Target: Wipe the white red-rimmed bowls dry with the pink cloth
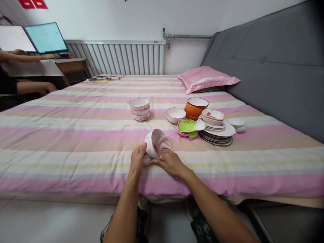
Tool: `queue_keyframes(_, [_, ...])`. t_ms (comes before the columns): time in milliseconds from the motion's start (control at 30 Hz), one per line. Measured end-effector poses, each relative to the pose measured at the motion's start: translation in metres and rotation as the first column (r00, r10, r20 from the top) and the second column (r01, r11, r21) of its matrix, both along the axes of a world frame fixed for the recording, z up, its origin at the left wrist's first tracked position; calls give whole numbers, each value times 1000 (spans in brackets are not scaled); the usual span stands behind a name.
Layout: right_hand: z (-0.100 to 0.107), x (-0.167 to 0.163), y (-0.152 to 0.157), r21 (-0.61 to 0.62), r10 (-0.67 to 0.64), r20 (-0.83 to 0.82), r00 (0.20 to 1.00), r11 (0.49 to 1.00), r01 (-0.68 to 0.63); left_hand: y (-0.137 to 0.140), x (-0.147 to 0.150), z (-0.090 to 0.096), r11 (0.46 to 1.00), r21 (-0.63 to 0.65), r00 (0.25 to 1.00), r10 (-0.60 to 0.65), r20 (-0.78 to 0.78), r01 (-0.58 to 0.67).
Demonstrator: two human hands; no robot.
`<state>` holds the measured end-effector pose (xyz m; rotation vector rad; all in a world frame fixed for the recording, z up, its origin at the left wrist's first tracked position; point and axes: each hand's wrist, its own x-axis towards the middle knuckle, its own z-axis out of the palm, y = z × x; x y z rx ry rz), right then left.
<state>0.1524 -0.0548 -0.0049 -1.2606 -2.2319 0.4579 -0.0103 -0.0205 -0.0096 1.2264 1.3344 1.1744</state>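
Observation:
A white bowl with a red rim (150, 144) is tilted on its side above the striped bedspread, its opening toward the right. My left hand (138, 156) grips its left side, thumb on the outer wall. In my right hand (172, 162) is a pale pink cloth (165, 143), pressed into the bowl's opening; part of the cloth also shows below the bowl. The right fingertips are partly hidden by cloth and bowl. Beyond them stand a stack of similar white bowls (140, 109) and a single white bowl (176, 115).
Right of centre are stacked orange bowls (193, 109), green leaf-shaped dishes (188, 126), a pile of plates (229, 130) and small white dishes (236, 123). A pink pillow (207, 78) lies by the grey headboard (273, 60). Cables (106, 78) lie at the far edge. Another person's arm (25, 57) rests at a desk.

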Motion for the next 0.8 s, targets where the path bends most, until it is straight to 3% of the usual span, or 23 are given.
queue_keyframes(100, [-2, -8, -1, -16, -106, -15, 994, 994, 106, -3, 3, 3, 997, 42, 996, -62, -71, 65])
queue_keyframes(200, [-5, -17, -2, -43, -205, 7, 979, 978, 205, -7, 7, 5, 997, 55, 971, -33, -238, 47])
queue_keyframes(333, [-5, -23, -2, -57, -203, 25, 979, 977, 204, -10, 9, 8, 999, 37, 919, 24, -394, -10])
queue_keyframes(467, [-1, -20, -2, -56, -125, 21, 992, 990, 126, -11, 10, 9, 998, 60, 922, 32, -386, -10])
queue_keyframes(800, [4, -11, -3, 48, 78, 18, 997, 996, -79, -8, 5, 2, 996, 38, 985, 84, -149, -79])
